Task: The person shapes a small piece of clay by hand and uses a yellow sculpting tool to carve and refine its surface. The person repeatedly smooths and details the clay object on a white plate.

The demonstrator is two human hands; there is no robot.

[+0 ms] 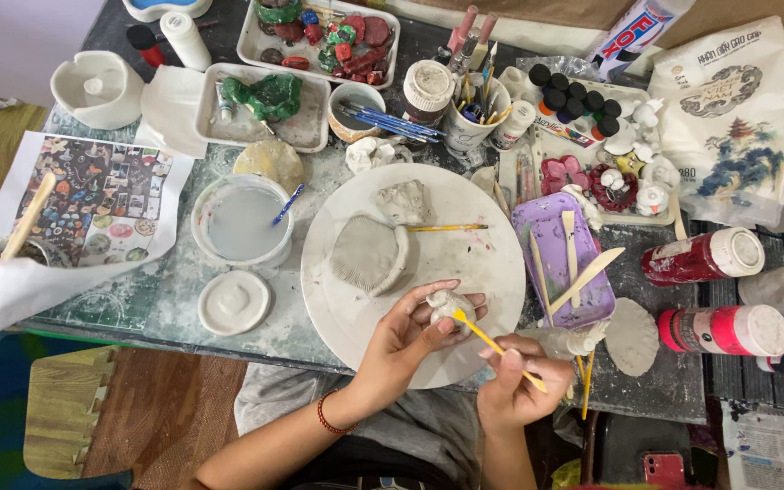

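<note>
My left hand (406, 340) holds a small lump of pale clay (447, 307) over the near edge of a round white board (356, 313). In my right hand (514, 386) is a thin yellow-handled tool (492, 343) whose tip touches the lump. On the board lie a ridged, shell-shaped clay piece (367, 254), a smaller clay lump (403, 200) and a yellow-handled brush (446, 228).
A tub of grey water (243, 222) and its lid (234, 302) sit left of the board. To the right are a purple tray (551, 231) with wooden tools and two red paint bottles (702, 256). Trays, brush cups and paint pots crowd the back.
</note>
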